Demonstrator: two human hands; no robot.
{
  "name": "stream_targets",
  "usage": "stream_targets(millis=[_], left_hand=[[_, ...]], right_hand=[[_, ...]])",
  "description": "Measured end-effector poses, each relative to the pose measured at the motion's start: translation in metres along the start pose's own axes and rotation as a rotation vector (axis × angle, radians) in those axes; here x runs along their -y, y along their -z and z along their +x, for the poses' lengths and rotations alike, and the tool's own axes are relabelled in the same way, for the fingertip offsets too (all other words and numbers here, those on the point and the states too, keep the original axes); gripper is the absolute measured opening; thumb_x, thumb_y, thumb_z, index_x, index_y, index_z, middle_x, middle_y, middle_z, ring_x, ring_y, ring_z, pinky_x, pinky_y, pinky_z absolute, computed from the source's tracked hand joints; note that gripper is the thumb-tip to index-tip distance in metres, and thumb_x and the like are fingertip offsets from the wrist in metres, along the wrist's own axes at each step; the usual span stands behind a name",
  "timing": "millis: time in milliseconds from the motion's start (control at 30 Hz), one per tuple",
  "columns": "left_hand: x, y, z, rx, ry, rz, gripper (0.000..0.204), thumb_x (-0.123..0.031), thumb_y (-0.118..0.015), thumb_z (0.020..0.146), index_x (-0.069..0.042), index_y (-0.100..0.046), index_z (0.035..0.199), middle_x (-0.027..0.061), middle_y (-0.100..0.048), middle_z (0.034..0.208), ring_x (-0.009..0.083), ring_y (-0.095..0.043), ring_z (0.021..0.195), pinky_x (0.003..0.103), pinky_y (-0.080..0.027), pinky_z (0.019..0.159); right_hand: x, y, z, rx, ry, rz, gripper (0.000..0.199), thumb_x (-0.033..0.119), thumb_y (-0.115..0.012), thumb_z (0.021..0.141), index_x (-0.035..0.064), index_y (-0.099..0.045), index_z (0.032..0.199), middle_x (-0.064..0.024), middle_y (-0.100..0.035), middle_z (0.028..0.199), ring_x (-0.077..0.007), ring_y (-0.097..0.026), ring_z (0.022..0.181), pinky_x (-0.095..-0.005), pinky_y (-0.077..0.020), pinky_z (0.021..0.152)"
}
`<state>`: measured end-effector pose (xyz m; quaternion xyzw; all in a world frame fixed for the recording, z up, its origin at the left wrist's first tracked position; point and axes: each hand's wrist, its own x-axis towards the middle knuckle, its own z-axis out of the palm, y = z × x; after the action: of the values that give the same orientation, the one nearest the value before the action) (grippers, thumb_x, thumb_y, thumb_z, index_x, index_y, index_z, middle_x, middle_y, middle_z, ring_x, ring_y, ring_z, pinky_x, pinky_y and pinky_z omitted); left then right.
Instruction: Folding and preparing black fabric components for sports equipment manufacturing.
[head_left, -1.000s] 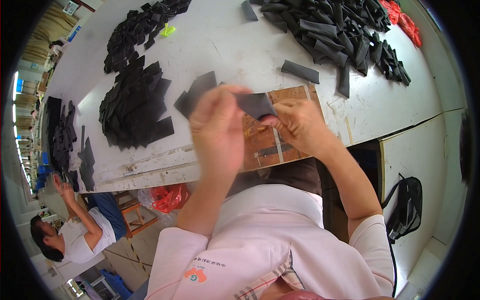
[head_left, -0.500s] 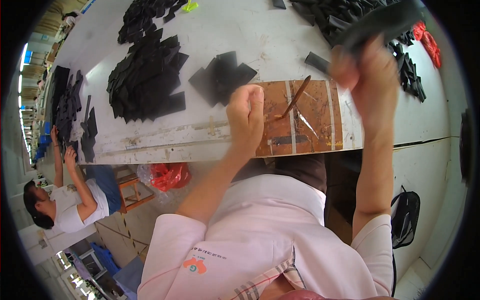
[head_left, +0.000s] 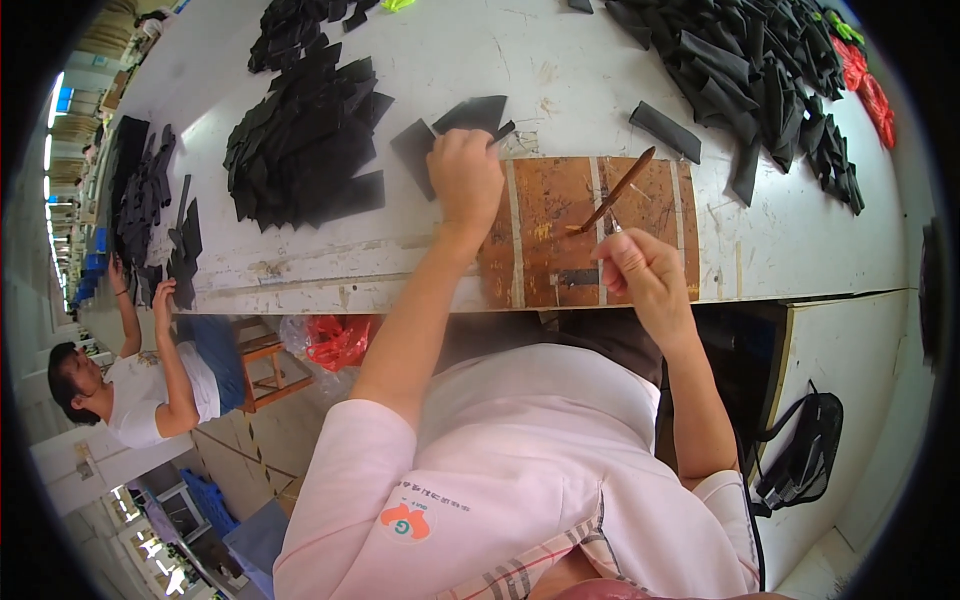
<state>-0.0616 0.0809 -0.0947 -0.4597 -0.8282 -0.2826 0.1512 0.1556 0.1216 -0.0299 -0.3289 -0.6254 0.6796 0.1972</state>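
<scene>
My left hand (head_left: 465, 180) reaches over a small group of black fabric pieces (head_left: 470, 115) at the board's upper left. Its fingers curl down, partly hidden, and a narrow black piece sticks out beside the thumb. At the board's right half, my right hand (head_left: 648, 285) is closed with thumb and forefinger pinched on a thin silver tool (head_left: 614, 224), whose kind I cannot make out. Just above it a brown stick (head_left: 622, 190) slants up from the brown board (head_left: 545, 225), which has pale tape strips across it.
A big heap of black pieces (head_left: 305, 145) lies to the left, another (head_left: 740, 80) at the far right. A single black piece (head_left: 665, 131) rests beyond the board. Red bags (head_left: 875, 105) sit at the right edge. A co-worker (head_left: 160, 390) handles black pieces at left.
My right hand has come down from the far right to the board; the black piece it held is gone from it, and it now pinches the silver tool. My left hand has moved forward onto black pieces.
</scene>
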Motion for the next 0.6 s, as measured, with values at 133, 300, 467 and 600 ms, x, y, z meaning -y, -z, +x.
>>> stream_targets(millis=[133, 300, 467, 600], left_hand=[[0.009, 0.033, -0.022, -0.032, -0.244, -0.119, 0.016, 0.004, -0.056, 0.062, -0.005, -0.059, 0.075, 0.005, -0.054, 0.076, 0.0248, -0.05, 0.075, 0.034, -0.039, 0.066], [0.03, 0.056, -0.057, 0.176, 0.017, -0.412, 0.035, -0.004, -0.053, 0.06, 0.0, -0.054, 0.095, 0.0181, -0.053, 0.093, 0.0327, -0.052, 0.085, 0.037, -0.043, 0.074], [0.022, 0.033, -0.022, 0.13, 0.398, -0.335, 0.037, -0.018, -0.064, 0.067, 0.003, -0.054, 0.095, 0.0205, -0.054, 0.094, 0.0327, -0.053, 0.083, 0.036, -0.044, 0.072], [0.033, 0.014, -0.008, 0.285, 0.384, -0.315, 0.02, -0.018, -0.067, 0.066, -0.002, -0.059, 0.075, 0.0125, -0.06, 0.066, 0.0213, -0.058, 0.059, 0.03, -0.045, 0.055]], right_hand=[[0.009, -0.019, 0.0, 0.126, 0.041, -0.312, 0.024, 0.019, -0.053, 0.084, -0.0032, -0.055, 0.076, -0.011, -0.053, 0.06, -0.0155, -0.051, 0.055, -0.0286, -0.0408, 0.051], [0.004, -0.032, 0.002, 0.211, 0.145, -0.398, 0.022, 0.015, -0.053, 0.082, -0.0053, -0.054, 0.075, -0.0159, -0.055, 0.062, -0.0275, -0.052, 0.054, -0.0329, -0.041, 0.052], [0.0, -0.038, 0.0, 0.255, 0.123, -0.447, 0.024, 0.019, -0.052, 0.084, -0.0028, -0.055, 0.076, -0.0082, -0.053, 0.056, -0.0148, -0.051, 0.053, -0.0262, -0.0413, 0.051], [-0.001, -0.037, -0.005, 0.185, 0.111, -0.404, 0.022, 0.017, -0.052, 0.083, -0.0044, -0.056, 0.077, -0.0127, -0.053, 0.057, -0.0193, -0.051, 0.052, -0.0288, -0.0408, 0.051]])
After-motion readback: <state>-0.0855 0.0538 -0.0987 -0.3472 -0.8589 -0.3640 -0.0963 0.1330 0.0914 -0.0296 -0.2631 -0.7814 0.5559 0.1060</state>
